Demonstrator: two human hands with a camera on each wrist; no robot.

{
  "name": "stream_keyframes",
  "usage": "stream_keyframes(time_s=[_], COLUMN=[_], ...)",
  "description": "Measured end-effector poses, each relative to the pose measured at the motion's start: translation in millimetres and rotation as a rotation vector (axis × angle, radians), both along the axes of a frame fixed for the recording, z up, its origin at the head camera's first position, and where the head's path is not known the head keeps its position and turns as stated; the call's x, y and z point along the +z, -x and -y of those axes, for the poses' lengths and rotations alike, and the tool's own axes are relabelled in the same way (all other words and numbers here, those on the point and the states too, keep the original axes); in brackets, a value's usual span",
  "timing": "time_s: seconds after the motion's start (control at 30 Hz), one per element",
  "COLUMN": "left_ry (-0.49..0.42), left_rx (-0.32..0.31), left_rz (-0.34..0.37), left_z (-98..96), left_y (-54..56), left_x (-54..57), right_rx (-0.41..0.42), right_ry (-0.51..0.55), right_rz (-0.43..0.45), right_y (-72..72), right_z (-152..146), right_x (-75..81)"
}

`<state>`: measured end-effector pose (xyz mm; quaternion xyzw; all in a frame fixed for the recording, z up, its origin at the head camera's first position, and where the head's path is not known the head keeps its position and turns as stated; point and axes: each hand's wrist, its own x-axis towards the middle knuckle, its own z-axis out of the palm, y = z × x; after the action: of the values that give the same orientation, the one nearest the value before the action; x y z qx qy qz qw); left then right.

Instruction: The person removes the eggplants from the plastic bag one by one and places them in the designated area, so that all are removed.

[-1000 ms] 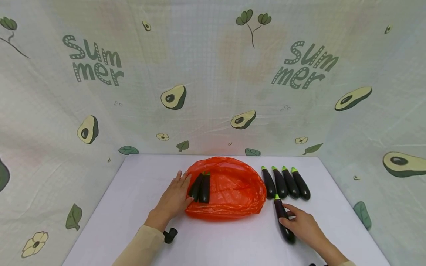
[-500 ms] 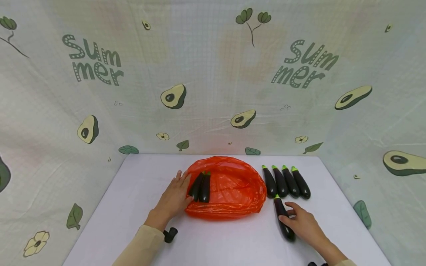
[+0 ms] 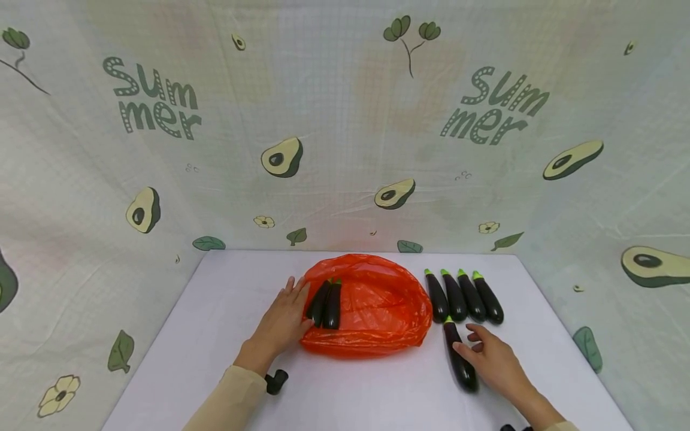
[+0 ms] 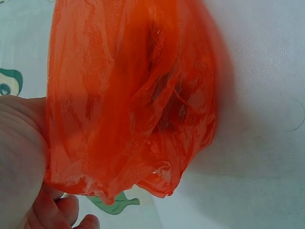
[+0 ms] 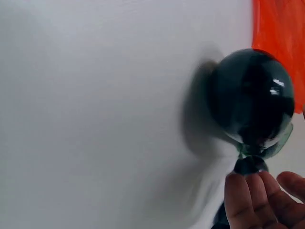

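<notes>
White tabletop [image 3: 366, 395], left hand [image 3: 281, 320] spread, touching red bag [image 3: 361, 345]

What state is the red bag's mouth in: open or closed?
Open: the head view shows the red bag spread wide, with eggplants visible inside.

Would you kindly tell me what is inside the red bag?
At least two eggplants lie together at the left side of the red bag. Anything directly behind its near wall is covered.
</notes>
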<state>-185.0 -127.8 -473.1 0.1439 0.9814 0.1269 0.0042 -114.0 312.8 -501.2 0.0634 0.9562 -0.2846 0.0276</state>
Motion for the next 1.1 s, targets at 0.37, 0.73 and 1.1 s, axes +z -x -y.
stream_keyframes(time_s=[0.37,0.73,1.1], left_ry=[0.002,-0.004,-0.011], left_rx=[-0.009,-0.019,-0.033], left_rz=[0.0,0.0,-0.02], left_z=[0.3,-1.0,1.9], left_y=[-0.8,-0.9,1.5], left_x=[-0.9,1.0,7.3], right_rx=[0.021,0.095,0.115], right_ry=[-0.01,0.117,0.301], right_rz=[-0.18,-0.235,-0.203], right_y=[20.5,58.5,89.3], right_z=[34,106,185], right_x=[33.3,51.1,51.0])
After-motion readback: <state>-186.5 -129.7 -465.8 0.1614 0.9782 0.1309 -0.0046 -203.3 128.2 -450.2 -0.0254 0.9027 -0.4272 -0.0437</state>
